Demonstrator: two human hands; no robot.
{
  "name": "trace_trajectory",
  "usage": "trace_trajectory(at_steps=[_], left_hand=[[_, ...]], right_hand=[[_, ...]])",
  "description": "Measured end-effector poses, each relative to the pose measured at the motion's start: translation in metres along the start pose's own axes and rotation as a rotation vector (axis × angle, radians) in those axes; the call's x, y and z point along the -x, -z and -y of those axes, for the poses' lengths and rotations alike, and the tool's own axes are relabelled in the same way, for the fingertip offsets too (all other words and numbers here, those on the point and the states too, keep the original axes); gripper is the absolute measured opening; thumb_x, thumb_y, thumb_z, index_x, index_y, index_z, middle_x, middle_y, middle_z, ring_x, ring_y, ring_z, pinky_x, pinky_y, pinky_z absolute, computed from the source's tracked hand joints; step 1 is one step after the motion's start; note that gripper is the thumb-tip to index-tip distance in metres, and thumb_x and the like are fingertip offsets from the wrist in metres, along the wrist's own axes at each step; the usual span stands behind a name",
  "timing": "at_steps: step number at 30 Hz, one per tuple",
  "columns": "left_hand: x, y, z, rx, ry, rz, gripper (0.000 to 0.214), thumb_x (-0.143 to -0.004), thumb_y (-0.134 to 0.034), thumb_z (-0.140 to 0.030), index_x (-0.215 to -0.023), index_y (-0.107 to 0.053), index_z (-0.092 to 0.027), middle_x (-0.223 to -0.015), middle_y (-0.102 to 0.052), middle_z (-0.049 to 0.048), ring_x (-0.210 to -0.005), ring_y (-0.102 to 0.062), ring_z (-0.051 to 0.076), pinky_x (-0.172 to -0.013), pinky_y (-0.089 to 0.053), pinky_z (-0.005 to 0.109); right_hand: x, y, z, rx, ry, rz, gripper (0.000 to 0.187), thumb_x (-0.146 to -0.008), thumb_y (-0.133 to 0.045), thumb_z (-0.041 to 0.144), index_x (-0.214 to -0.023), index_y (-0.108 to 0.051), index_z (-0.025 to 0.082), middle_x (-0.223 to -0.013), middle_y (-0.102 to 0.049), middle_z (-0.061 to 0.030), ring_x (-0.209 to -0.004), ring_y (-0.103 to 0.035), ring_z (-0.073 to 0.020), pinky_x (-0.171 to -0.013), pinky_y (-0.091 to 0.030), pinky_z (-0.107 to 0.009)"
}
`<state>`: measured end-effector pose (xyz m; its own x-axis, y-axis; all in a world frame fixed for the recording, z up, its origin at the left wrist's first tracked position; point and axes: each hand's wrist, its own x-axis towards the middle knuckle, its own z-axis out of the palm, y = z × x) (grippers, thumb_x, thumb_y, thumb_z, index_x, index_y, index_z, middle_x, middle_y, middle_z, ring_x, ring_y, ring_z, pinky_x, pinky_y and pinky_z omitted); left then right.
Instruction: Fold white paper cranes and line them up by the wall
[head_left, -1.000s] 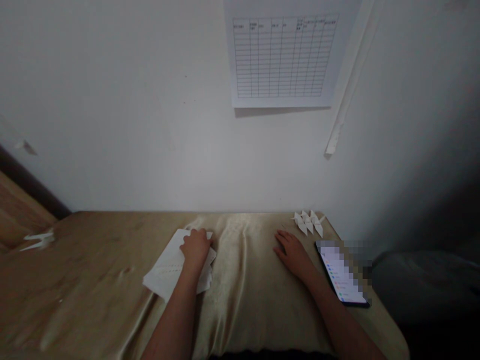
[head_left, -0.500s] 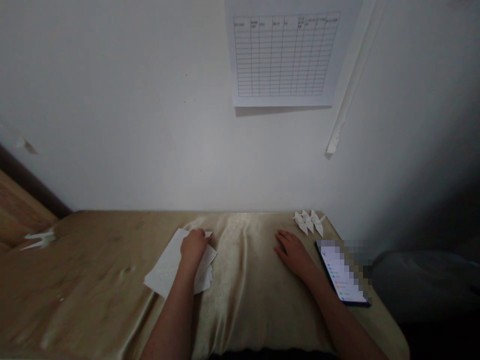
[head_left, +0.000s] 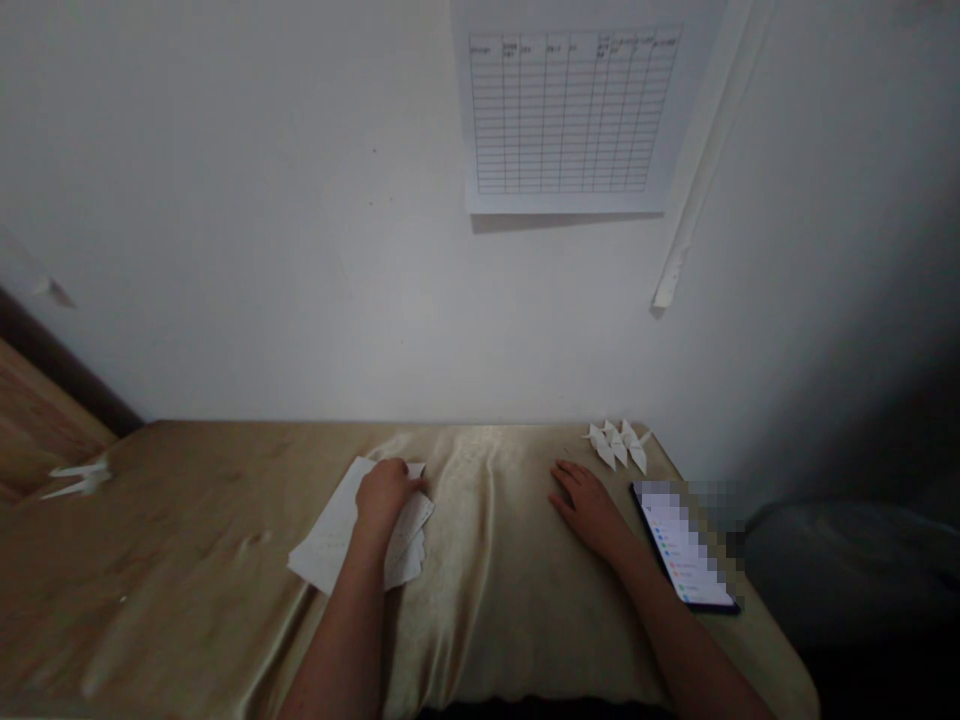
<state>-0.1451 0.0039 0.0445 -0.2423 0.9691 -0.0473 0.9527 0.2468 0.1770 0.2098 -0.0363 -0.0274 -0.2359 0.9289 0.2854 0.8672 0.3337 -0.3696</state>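
Note:
My left hand (head_left: pixel 384 490) is on a loose stack of white paper sheets (head_left: pixel 337 535), at the upper right part of the stack. Its fingers are curled at a corner of the top sheet, with the thumb pointing right; the fingertips are partly hidden. Several sheet edges fan out beneath the wrist on the right side. My right hand (head_left: pixel 585 503) lies palm down on the gold satin cloth (head_left: pixel 517 600), fingers slightly spread and holding nothing. Just beyond its fingers, to the upper right, stand several folded white paper cranes (head_left: pixel 619 446) in a row.
A phone or tablet (head_left: pixel 682 550) with a lit screen lies right of my right forearm, near the cloth's right edge. Another white folded paper piece (head_left: pixel 81 478) is at the far left. Behind the table, a printed grid sheet (head_left: pixel 562 120) hangs on the wall.
My left hand has shifted slightly left, and its thumb shows more at the paper's corner. The right hand, the cranes and the device stay where they were.

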Motion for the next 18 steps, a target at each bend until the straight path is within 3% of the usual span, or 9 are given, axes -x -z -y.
trace_trajectory(at_steps=[10, 18], left_hand=[[-0.003, 0.003, 0.002, 0.002, -0.001, 0.021, 0.034, -0.088, -0.054, -0.043, -0.099, -0.074, -0.016, -0.108, -0.075, 0.0133, -0.102, -0.068, 0.028, -0.074, -0.048, 0.03], [0.006, 0.005, -0.017, -0.013, -0.032, -0.081, 0.036, -0.094, -0.042, -0.027, -0.101, -0.074, -0.013, -0.109, -0.073, 0.0167, -0.099, -0.069, 0.028, -0.077, -0.049, 0.032]], right_hand=[[-0.001, -0.001, -0.001, -0.006, -0.004, 0.002, 0.049, -0.094, -0.049, 0.037, -0.137, -0.055, 0.015, -0.147, -0.051, -0.0126, -0.137, -0.044, -0.0256, -0.117, -0.033, -0.045], [-0.001, 0.001, 0.001, -0.011, -0.007, 0.004, 0.049, -0.094, -0.048, 0.037, -0.138, -0.055, 0.016, -0.147, -0.051, -0.0123, -0.137, -0.044, -0.025, -0.118, -0.033, -0.045]])
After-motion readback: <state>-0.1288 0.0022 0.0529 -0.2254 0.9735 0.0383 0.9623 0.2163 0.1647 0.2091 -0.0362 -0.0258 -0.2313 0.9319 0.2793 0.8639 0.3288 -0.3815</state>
